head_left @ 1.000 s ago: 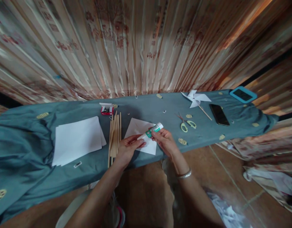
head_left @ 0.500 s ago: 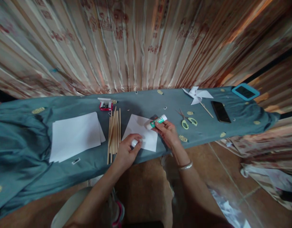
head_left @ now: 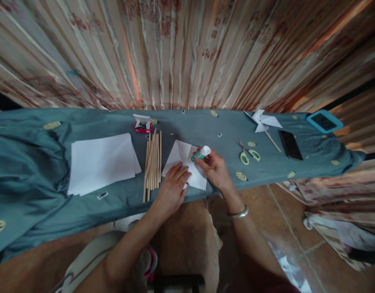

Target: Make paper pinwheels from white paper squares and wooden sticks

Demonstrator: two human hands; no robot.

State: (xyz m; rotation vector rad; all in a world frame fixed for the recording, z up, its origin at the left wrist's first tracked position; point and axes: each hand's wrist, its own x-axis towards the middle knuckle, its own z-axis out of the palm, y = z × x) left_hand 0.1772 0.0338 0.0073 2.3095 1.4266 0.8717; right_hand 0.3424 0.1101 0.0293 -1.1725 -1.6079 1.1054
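My right hand (head_left: 214, 167) grips a green and white glue stick (head_left: 200, 154), its lower end against a folded white paper square (head_left: 199, 179). The left fingers lie over the middle of that sheet. A white glue stick cap (head_left: 185, 186) shows beneath the thumb of my left hand (head_left: 174, 188), held in the palm and partly hidden. Left of the square, a bunch of thin wooden sticks (head_left: 153, 167) lies on the cloth. Scissors with green handles (head_left: 247, 154) rest partly open to the right of my right hand.
A stack of white paper (head_left: 101, 162) lies at the left. Behind the sticks stands a small red box of pins (head_left: 142, 125). A white paper pinwheel (head_left: 262, 121), a dark phone (head_left: 290, 145) and a blue-framed tablet (head_left: 324, 121) lie to the right on the green cloth (head_left: 193, 122).
My left hand has come forward onto the paper, its fingers flattening over it with the cap kept in the palm. The glue stick has tipped down to the sheet. The camera view has shifted slightly.
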